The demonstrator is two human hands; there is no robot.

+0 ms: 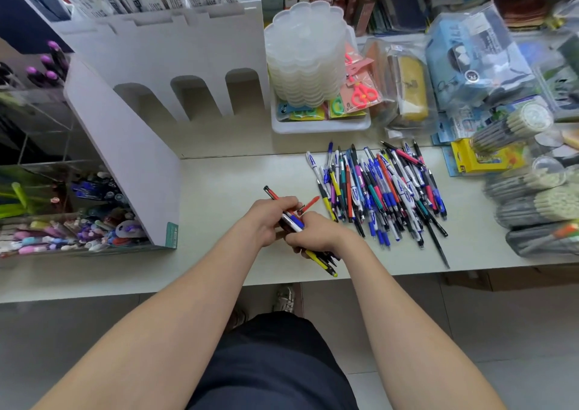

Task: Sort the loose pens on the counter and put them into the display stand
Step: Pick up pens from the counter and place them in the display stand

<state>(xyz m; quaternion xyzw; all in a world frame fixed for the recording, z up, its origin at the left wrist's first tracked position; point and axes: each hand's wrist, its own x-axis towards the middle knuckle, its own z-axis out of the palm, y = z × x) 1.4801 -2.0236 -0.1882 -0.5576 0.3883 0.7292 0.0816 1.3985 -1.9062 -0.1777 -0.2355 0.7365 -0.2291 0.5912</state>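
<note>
A heap of loose pens (pixel 380 190) in blue, red, teal, yellow and black lies on the white counter (pixel 219 174), right of centre. Both hands meet just left of that heap. My left hand (pixel 269 218) and my right hand (pixel 316 232) together grip a bundle of pens (pixel 294 221); red tips stick out at the far end and a yellow pen at the near end. The display stand (pixel 125 146), white with a clear front, sits at the left, with many pens standing in its compartments.
A tall white divider rack (pixel 175 64) stands behind the stand. A white tray (pixel 319 124) with stacked clear lids and scissors packs is at the back centre. Bagged stationery and pencil bundles (pixel 532 190) crowd the right side. The counter's near edge runs just below my hands.
</note>
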